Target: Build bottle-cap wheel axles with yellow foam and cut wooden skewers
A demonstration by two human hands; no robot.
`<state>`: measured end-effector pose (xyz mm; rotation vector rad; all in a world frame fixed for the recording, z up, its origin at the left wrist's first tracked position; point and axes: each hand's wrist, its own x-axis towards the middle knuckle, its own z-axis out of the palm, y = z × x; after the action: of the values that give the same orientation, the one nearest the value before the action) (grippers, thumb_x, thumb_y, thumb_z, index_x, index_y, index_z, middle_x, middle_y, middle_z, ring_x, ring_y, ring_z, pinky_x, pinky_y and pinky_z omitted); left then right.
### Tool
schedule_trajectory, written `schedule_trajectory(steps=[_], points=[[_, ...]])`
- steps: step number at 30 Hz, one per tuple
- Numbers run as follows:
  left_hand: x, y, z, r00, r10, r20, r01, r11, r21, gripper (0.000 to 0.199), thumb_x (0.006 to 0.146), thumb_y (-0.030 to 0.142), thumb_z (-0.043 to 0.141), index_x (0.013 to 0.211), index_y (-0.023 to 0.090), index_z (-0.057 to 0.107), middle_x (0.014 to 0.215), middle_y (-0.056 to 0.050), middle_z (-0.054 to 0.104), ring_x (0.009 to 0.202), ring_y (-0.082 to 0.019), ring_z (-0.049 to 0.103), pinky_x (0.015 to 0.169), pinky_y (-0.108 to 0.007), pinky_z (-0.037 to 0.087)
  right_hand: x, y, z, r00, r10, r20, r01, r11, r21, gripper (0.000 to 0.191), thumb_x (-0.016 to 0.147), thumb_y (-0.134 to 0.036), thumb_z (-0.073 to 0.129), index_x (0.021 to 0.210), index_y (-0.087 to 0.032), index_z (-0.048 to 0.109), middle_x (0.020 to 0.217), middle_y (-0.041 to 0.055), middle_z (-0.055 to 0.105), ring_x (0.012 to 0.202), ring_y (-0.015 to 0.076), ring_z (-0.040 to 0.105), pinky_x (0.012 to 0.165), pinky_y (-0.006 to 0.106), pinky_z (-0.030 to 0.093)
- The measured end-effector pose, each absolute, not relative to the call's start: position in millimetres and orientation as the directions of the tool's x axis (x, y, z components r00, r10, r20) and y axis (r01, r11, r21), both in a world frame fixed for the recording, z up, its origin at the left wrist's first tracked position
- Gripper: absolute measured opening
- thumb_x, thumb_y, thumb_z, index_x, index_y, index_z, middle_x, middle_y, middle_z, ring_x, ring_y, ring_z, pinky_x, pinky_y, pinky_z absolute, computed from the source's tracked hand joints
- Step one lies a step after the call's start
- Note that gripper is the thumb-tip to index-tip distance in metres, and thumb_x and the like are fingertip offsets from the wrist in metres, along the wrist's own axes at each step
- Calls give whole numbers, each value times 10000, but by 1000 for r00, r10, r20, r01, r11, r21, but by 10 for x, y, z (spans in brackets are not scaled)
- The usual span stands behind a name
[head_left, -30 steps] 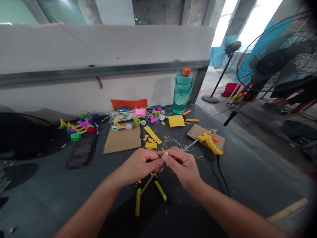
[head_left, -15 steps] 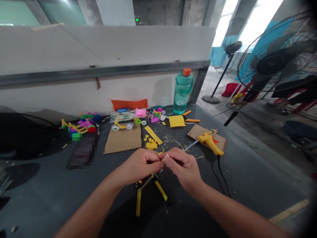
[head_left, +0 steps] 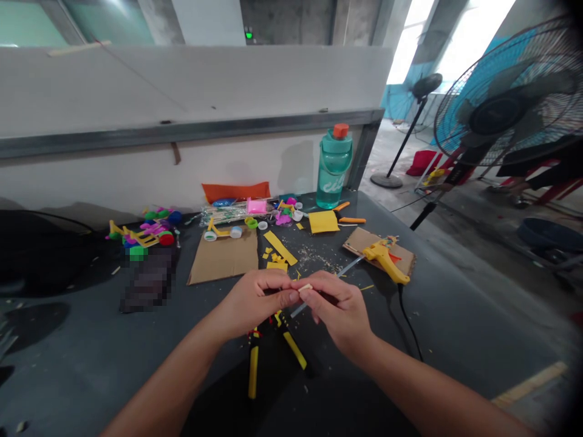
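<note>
Just above the middle of the table, a small pale stick (head_left: pixel 305 287) sits between my fingertips. My right hand (head_left: pixel 339 306) pinches it with thumb and forefinger. My left hand (head_left: pixel 252 303) meets it from the other side, thumb and forefinger pressed together at its end; most of the stick is hidden. Below the hands lie pliers with yellow-and-black handles (head_left: pixel 295 350), their head partly covered. A clear glue stick (head_left: pixel 350 267) runs from the yellow glue gun (head_left: pixel 385 261) toward my right hand. Yellow pieces (head_left: pixel 280 247) lie beyond my left hand.
A cardboard sheet (head_left: pixel 223 261) carries a small yellow wheeled frame (head_left: pixel 222 230). Colourful parts (head_left: pixel 157 230) lie left, near a blurred dark object (head_left: pixel 150 279). A teal bottle (head_left: pixel 334 173) stands behind orange-handled pliers (head_left: pixel 353 220). A fan (head_left: pixel 501 109) stands right of the table.
The thin stick that slanted down to the left from my fingers no longer shows there. My fingertips have turned the pale piece flatter. The view has shifted slightly.
</note>
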<state>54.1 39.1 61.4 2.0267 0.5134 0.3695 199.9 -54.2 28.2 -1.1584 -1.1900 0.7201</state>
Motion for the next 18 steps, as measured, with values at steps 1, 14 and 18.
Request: schedule_trajectory(steps=[1,14,18], points=[[541,387,627,862,500,82,200,-485,851,294,844,353,503,664,144,605,619,24,465,626,-98,437,577,-210,331,1995,-535,271,281,912,298,103,280,-954,147,801,-267,600,895,-245,711,726,2,614,432,47,461,388,180,367],[523,412,649,875,340,345,123,-844,522,252,877,237,460,662,162,569,638,-6,544,693,-128,468,685,-273,376,1971,-516,268,328,935,132,-66,163,-984,126,758,-271,613,788,-175,689,544,-26,552,395,54,432,366,170,345],[526,412,648,883,287,371,103,-891,442,218,880,213,448,724,165,592,689,-14,565,698,-128,469,717,-291,381,1976,-489,239,330,942,65,-170,127,-977,172,769,-274,560,745,-161,686,505,-29,510,405,65,427,363,172,354]])
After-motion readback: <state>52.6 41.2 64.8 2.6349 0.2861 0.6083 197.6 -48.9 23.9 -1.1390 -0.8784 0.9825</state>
